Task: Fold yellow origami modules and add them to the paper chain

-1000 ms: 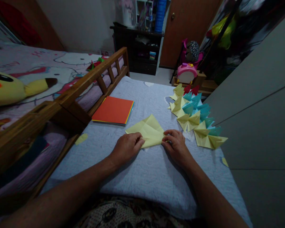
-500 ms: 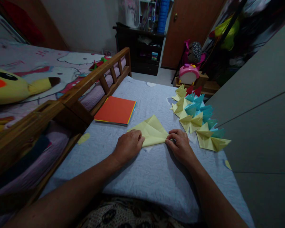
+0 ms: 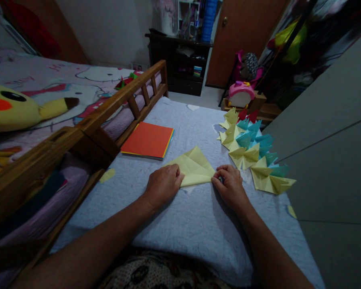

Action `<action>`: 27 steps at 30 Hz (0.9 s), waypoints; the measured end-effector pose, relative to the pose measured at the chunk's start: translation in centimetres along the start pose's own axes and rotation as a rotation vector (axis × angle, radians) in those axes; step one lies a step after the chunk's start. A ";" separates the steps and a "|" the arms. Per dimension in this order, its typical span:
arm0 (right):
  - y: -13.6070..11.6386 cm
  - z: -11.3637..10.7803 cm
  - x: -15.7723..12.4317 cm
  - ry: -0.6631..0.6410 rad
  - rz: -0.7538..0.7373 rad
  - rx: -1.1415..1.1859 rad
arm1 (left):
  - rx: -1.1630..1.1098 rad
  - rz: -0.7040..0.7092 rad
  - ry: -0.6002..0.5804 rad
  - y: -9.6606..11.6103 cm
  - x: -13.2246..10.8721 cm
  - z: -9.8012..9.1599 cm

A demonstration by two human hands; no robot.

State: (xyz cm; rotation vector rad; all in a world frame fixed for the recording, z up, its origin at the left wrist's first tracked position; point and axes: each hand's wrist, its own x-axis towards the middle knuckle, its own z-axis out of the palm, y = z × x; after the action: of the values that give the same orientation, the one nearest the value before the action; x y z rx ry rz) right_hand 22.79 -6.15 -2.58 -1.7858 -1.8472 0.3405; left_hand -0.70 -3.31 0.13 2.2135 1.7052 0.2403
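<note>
A pale yellow sheet of paper [image 3: 194, 167], folded into a triangle shape, lies on a light blue mattress [image 3: 186, 216]. My left hand [image 3: 163, 184] presses its left corner with curled fingers. My right hand [image 3: 230, 185] pinches the right corner with fingers closed. Both hands rest on the bedding just in front of the paper.
A stack of square paper with an orange top sheet [image 3: 148, 140] lies to the left by a wooden bed rail [image 3: 108, 112]. A row of folded yellow, teal and red paper pieces [image 3: 252, 150] runs along the grey wall [image 3: 333, 140] on the right. A yellow plush toy [image 3: 15, 108] lies on the neighbouring bed.
The hands keep their hold on the yellow paper; the right hand has shifted slightly along its right corner. The view has drifted a little.
</note>
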 end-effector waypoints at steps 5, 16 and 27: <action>0.0 0.0 0.0 -0.002 0.005 0.003 | -0.030 -0.022 0.017 -0.1 -0.1 0.1; 0.1 0.0 0.1 -0.005 -0.005 -0.014 | -0.065 0.237 0.122 -0.4 0.1 0.4; 0.2 0.1 0.0 0.013 -0.011 -0.007 | 0.172 0.471 -0.032 0.2 -1.1 0.1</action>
State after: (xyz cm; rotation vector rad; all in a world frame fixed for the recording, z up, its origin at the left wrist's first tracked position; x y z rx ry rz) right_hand 22.88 -6.12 -2.75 -1.7781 -1.8507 0.3182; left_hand -0.72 -4.42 0.16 2.7082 1.2036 0.1714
